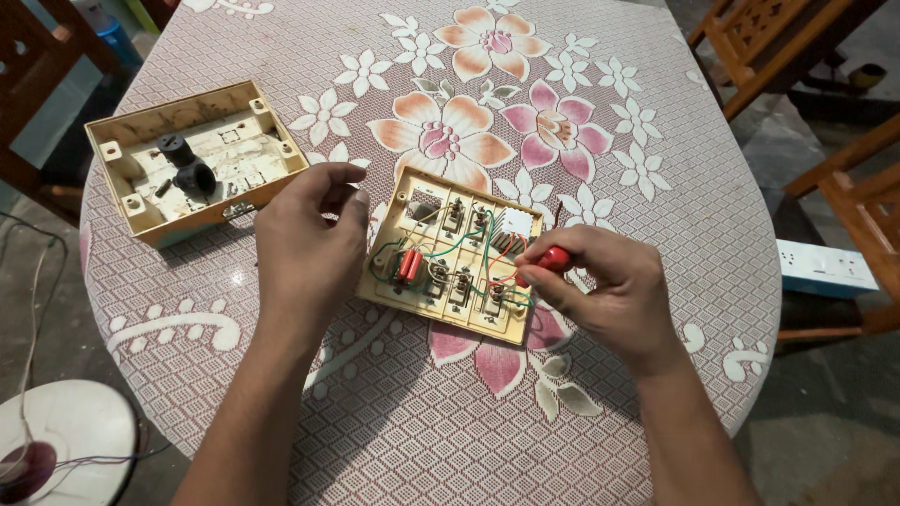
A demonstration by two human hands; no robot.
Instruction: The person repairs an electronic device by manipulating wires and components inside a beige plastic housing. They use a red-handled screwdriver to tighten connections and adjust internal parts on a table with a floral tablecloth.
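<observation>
The tip and shaft of the red screwdriver (551, 260) are hidden behind the right hand (609, 290); only the red handle shows, pinched between thumb and forefinger, so the right grip is pressed together on it. The handle's long axis runs roughly sideways, its working end pointing left toward the wiring. The left hand (309, 245) covers the left edge of the switch plate (452, 255); its fingers are curled with thumb and forefinger near each other above that edge, but whether this grip pinches anything or merely rests there cannot be made out.

The switch plate lies face down near the middle of the desk (656, 141), its back up, showing rows of switch bodies, red, green and dark wires (469, 245) and an orange part (409, 264) at its left. Its long axis runs from upper left to lower right, slightly turned against the desk's edge.

The open back box (192, 159) sits well apart at the upper left, near the desk's rim, with dark round parts (186, 164) inside; small bits beside them are too small to tell.

The flowered cloth is bare in front of the plate and to its far side. Beyond the desk's right edge are wooden chairs (844, 187) and a white power strip (825, 267), cut off at the frame; at lower left, a white round object (66, 440) with thin wires, partly out of frame.
</observation>
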